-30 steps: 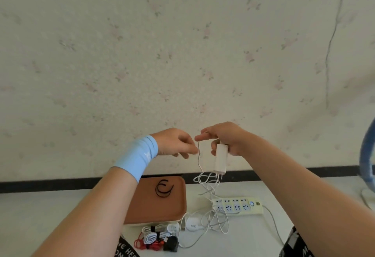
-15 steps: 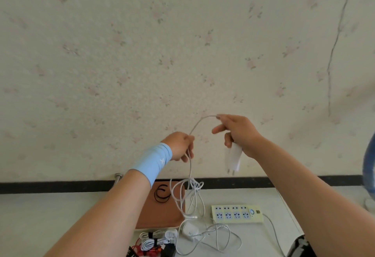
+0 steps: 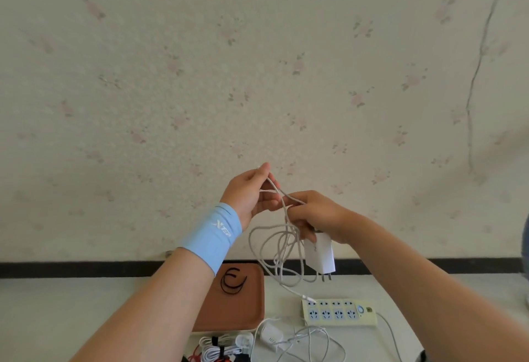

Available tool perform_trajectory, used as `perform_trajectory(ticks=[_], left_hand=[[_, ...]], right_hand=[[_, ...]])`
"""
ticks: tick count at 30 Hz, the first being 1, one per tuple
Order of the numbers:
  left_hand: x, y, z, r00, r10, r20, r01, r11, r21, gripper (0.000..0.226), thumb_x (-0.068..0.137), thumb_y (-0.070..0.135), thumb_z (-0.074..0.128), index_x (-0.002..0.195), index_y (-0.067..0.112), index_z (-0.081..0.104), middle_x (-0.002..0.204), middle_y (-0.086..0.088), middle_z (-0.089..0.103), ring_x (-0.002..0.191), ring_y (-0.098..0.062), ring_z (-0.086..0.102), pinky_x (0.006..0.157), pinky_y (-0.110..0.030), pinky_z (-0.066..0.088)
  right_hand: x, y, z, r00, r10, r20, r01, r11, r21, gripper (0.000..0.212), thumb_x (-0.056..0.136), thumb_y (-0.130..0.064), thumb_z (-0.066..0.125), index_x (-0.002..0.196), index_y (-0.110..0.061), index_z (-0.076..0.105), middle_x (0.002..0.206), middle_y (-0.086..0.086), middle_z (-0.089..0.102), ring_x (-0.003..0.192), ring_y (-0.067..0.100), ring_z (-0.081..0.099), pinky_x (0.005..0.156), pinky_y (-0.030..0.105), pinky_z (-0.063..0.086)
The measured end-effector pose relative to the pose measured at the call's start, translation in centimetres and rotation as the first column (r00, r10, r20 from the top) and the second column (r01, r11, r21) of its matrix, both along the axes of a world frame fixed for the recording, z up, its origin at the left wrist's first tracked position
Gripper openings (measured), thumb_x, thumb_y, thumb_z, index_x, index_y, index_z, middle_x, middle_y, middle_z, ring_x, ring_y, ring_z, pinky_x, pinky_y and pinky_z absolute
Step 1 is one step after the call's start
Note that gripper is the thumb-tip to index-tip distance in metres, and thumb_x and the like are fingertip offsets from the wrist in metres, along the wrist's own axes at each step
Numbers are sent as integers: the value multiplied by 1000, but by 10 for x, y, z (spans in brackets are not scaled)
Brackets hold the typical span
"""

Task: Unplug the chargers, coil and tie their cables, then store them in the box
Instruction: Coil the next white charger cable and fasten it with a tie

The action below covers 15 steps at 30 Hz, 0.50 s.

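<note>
Hands closer together than half a second ago: left hand (image 3: pixel 252 193) pinches a raised loop of cable (image 3: pixel 279 188), right hand (image 3: pixel 317 215) grips it and white charger (image 3: pixel 319 256) at 12 o'clock of power strip (image 3: pixel 337 311); bundled chargers (image 3: pixel 217 347) at 6 o'clock, cut off.

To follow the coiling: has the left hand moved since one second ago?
Yes. The left hand, pinching the cable, rose farther above the brown lid.
</note>
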<state>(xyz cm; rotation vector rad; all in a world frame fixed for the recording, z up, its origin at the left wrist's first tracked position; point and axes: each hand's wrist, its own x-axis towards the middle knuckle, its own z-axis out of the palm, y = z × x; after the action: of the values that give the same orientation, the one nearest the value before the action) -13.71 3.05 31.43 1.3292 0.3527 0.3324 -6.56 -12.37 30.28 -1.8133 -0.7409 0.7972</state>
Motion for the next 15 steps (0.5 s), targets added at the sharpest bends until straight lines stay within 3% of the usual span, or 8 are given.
perform_trajectory(ticks=[2,4,6,8,10,11,13,15], left_hand=[[-3,-1,0,998,57,4,-57,997,57,36,101,34,53,79,7,64,72,-8,66,57,-18,63,55,-25,54],[-5,2,1,995,97,33,-100,989,111,38,101,34,53,75,9,65,74,-10,66,59,-18,64,56,-26,54],[-7,4,3,998,32,55,-39,992,121,34,100,33,53,79,10,65,80,-9,66,65,-19,65,63,-29,56],[-7,3,-1,995,-102,17,96,975,200,27,99,34,54,91,11,65,92,-4,68,82,-20,68,79,-34,59],[-8,2,-8,970,-201,-135,238,894,380,22,97,35,59,109,17,64,106,1,69,97,-15,70,88,-33,57],[-8,2,-12,952,-225,-210,299,833,465,23,95,33,62,114,20,63,109,2,69,98,-12,70,85,-28,57],[-10,4,-16,929,-220,-297,361,717,596,21,93,25,65,114,22,66,108,3,70,89,-10,71,74,-20,55],[-11,8,-17,927,-189,-324,366,638,677,19,91,19,67,108,23,70,100,6,71,78,-10,72,76,-21,53]], right_hand=[[0,0,2,999,3,-54,0,999,53,25,75,-19,57,90,-11,75,55,8,46,36,19,41,58,32,43],[0,1,2,1000,-12,-18,12,999,41,18,85,-23,65,90,-9,74,56,4,50,39,19,42,60,32,45],[-1,2,2,996,-49,78,49,999,5,13,90,-24,72,86,-12,72,54,1,55,41,18,45,60,31,47],[1,0,2,992,-104,73,101,994,42,12,92,-22,71,84,-12,69,62,3,63,42,18,45,58,31,44],[3,-3,3,990,-144,9,142,984,104,11,95,-19,67,88,-10,69,76,6,71,42,17,45,58,33,43],[4,-4,4,986,-164,-18,165,978,126,12,96,-19,65,91,-8,68,80,8,73,41,17,45,59,34,44],[5,-5,6,975,-212,-64,219,962,162,15,98,-20,63,97,-6,67,87,10,75,41,17,44,61,36,46],[7,-6,5,961,-261,-89,274,944,183,17,99,-22,62,103,-5,66,91,10,76,41,18,43,62,38,47]])
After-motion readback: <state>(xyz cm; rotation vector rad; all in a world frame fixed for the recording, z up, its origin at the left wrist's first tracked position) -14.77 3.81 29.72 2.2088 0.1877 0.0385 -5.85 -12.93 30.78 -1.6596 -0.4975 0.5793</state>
